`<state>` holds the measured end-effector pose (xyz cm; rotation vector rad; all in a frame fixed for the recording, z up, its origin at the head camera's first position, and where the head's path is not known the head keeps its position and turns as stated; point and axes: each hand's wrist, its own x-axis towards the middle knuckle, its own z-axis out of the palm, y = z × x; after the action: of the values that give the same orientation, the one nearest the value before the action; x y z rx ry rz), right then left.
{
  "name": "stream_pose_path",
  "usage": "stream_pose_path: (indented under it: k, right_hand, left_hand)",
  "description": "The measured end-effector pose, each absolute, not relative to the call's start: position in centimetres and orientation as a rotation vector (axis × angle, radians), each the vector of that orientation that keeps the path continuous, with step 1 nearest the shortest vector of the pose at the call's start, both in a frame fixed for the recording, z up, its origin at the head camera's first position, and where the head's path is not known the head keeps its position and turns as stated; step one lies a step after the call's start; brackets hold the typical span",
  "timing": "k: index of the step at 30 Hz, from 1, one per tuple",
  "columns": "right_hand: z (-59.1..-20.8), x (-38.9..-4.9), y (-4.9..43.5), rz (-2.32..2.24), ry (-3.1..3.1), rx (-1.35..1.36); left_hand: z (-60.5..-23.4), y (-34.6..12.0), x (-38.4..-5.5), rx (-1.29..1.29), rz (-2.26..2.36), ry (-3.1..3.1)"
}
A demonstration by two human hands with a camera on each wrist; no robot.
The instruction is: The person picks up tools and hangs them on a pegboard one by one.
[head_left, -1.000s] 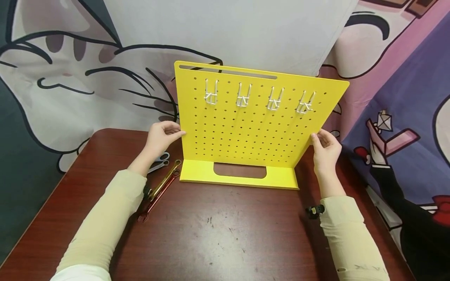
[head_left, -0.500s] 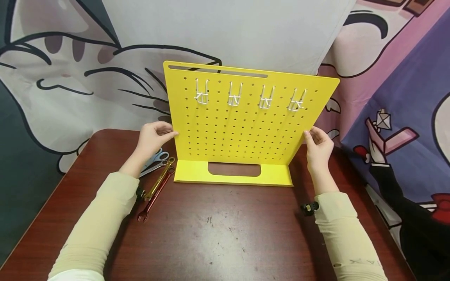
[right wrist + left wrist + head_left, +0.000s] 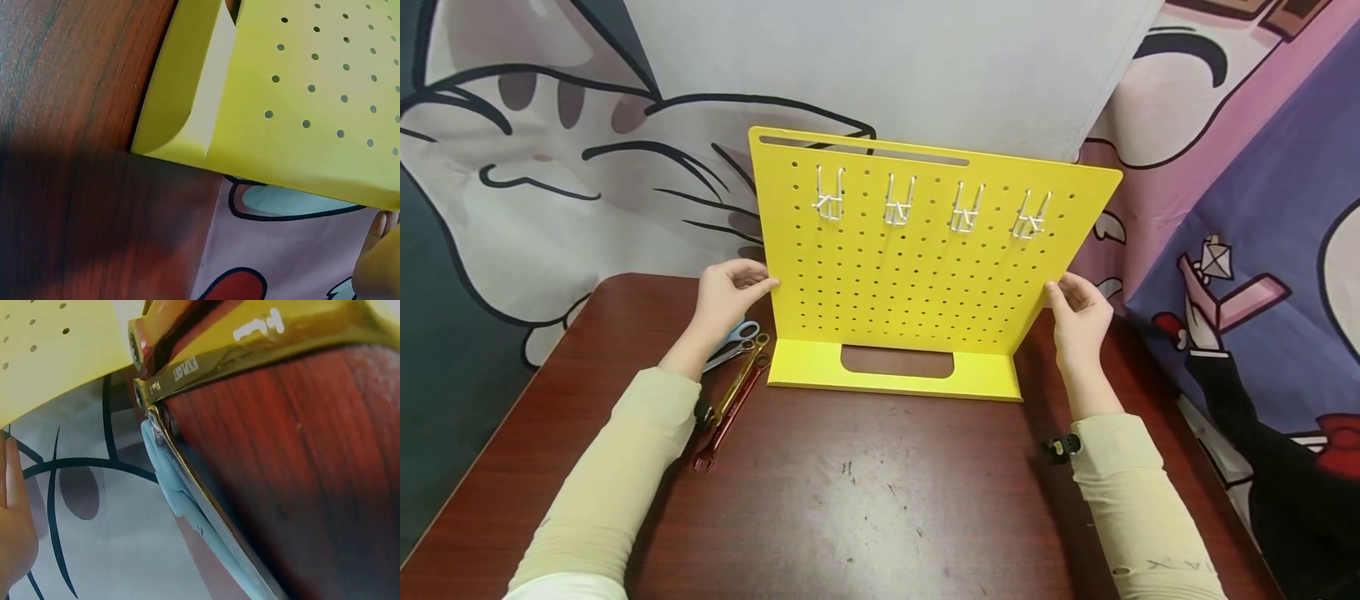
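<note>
A yellow pegboard (image 3: 925, 250) stands upright on its flat base (image 3: 808, 362) on the table. Several white wire hooks (image 3: 897, 212) hang in a row near its top. At the board's left edge my left hand (image 3: 722, 293) pinches it, thumb on the front face and fingers behind. My right hand (image 3: 1081, 325) grips the opposite edge the same way, at about equal height. The right wrist view shows the board's lower corner (image 3: 181, 147) on the tabletop, with part of the right hand (image 3: 378, 265) at the frame's edge.
Left of the base lie a gold wrench (image 3: 739, 385), a red wrench (image 3: 727, 425), a silver wrench (image 3: 726, 357) and a light blue tool with a looped handle (image 3: 746, 330), close by my left forearm. A cartoon-printed cloth (image 3: 550, 208) hangs behind the brown table (image 3: 865, 500).
Both hands have shifted the pegboard a little to the left, its base now nearer the wrenches. Over the last half second it has hardly moved. Both hands keep hold of its edges.
</note>
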<state>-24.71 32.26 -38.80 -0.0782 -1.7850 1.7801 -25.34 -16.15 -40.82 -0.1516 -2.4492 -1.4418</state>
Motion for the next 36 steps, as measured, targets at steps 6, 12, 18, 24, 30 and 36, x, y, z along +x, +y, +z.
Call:
stream_pose_path:
  k: [6,12,18,24,30,36]
  right_hand:
    - [-37.4,-24.5,32.7,1.652,-1.808,-0.090]
    - [-34.6,-24.6,33.3,1.524,-1.777,-0.043]
    - [-30.8,-25.0,33.0,1.407,-1.771,0.021]
    - [-27.6,-25.1,32.4,1.127,-1.882,0.044]
    - [-26.0,-25.7,32.2,0.850,-1.950,0.207]
    - [-25.7,-26.7,31.6,0.625,-1.996,0.427]
  left_hand:
    - [-40.9,-16.0,-25.3,-0.147,-1.449,-2.444]
    - [-40.8,-16.0,-25.1,-0.140,-1.450,-2.452]
    - [-40.7,-16.0,-25.0,-0.138,-1.453,-2.451]
    - [-40.8,-16.1,-24.9,-0.132,-1.448,-2.452]
    - [-40.9,-16.0,-25.0,-0.141,-1.448,-2.448]
    - [-40.9,-15.9,-24.9,-0.146,-1.439,-2.456]
